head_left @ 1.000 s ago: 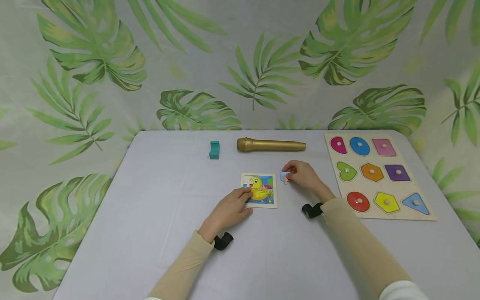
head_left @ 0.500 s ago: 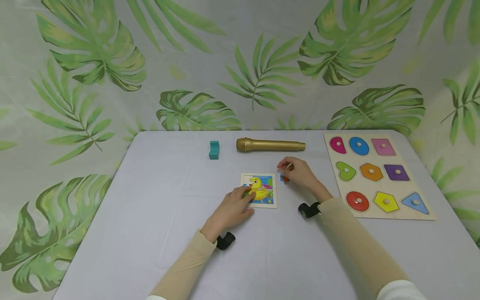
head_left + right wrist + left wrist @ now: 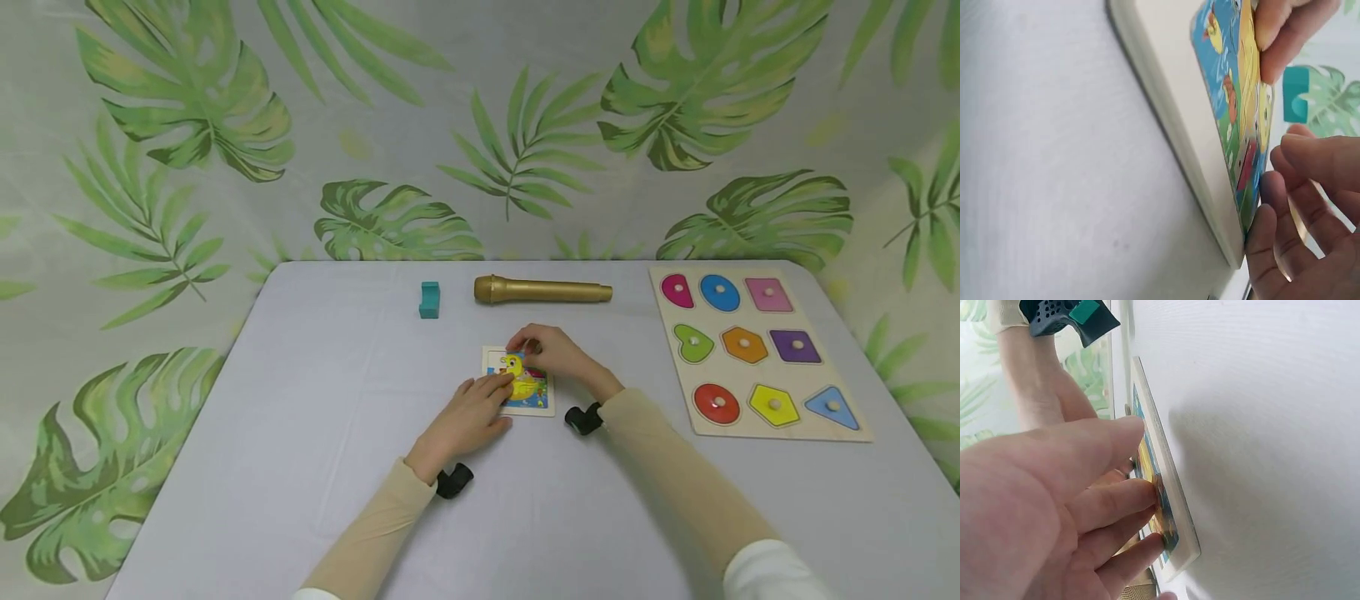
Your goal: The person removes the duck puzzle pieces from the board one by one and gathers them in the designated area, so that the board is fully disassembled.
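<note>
1. One teal block; the right wrist view shows it too.
2. One left hand; fingers extended, clamped on nothing, tips on the puzzle; the left wrist view shows its palm.
3. One puzzle; flat on the table, under both hands.
4. One gold mic; behind.
5. One right hand; cannot tell whether it grips anything.
6. One board, nine shapes; the head view alone shows all nine.
</note>
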Demonstrator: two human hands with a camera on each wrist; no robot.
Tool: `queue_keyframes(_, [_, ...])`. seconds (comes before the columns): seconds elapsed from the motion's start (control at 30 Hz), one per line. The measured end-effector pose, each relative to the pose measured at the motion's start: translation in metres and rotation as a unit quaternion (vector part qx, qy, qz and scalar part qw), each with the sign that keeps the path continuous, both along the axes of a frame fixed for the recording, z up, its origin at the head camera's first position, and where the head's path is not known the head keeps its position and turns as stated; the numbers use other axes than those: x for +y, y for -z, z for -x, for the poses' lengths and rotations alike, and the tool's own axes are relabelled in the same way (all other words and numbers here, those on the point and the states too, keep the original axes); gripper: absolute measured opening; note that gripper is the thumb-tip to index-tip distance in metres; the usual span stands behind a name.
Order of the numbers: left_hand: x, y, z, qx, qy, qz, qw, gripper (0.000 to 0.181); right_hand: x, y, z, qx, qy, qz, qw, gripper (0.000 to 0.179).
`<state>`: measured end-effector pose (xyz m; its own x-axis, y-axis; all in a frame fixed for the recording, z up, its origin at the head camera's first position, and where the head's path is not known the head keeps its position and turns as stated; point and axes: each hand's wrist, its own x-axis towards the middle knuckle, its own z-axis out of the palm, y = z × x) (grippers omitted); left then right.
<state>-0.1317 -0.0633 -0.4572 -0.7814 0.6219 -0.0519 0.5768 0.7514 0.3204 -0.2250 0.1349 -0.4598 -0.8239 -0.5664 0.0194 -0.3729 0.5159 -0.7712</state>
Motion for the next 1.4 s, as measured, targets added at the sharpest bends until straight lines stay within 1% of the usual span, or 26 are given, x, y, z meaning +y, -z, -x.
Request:
queue_keyframes(0.2, [0.001,0.0,0.001,0.019,0.019,-0.005,0.9996,0.049,-0.007,-0.001,-0.003,0.0,-0.011,-0.057,0.9983,0.031])
queue_keyframes(0.3, [0.002,-0.001,0.001,0.027,0.026,0.001,0.9993,0.047,-0.009,-0.002,-0.005,0.005,-0.012,-0.07,0.9974,0.032])
queue_keyframes(0.57, [0.006,-0.003,0.0,0.026,0.018,-0.004,0.9995,0.045,-0.009,-0.001,-0.006,0.004,0.001,-0.075,0.9972,0.033])
queue_keyframes(0.7, [0.008,-0.003,0.0,0.023,0.012,0.002,0.9997,0.046,-0.009,0.0,-0.007,0.017,-0.003,-0.075,0.9971,0.034])
queue_keyframes(0.77, [0.008,-0.002,0.0,0.022,0.008,0.001,0.9997,0.045,-0.008,0.0,-0.007,0.017,0.002,-0.07,0.9974,0.035])
queue_keyframes(0.93, [0.009,-0.003,0.001,0.034,0.004,0.008,0.9994,0.044,-0.008,-0.001,-0.008,0.013,0.026,-0.065,0.9975,0.033])
queue_keyframes(1.1, [0.01,-0.003,0.002,0.045,0.004,0.019,0.9988,0.042,-0.007,-0.001,-0.008,0.026,0.027,-0.071,0.9968,0.031])
queue_keyframes(1.23, [0.011,-0.003,0.002,0.035,0.005,0.022,0.9991,0.043,-0.007,0.0,-0.005,0.023,0.033,-0.07,0.9967,0.03])
queue_keyframes(1.4, [0.012,-0.004,0.002,0.025,0.005,0.027,0.9993,0.044,-0.006,0.001,-0.002,0.003,0.044,-0.045,0.998,0.026])
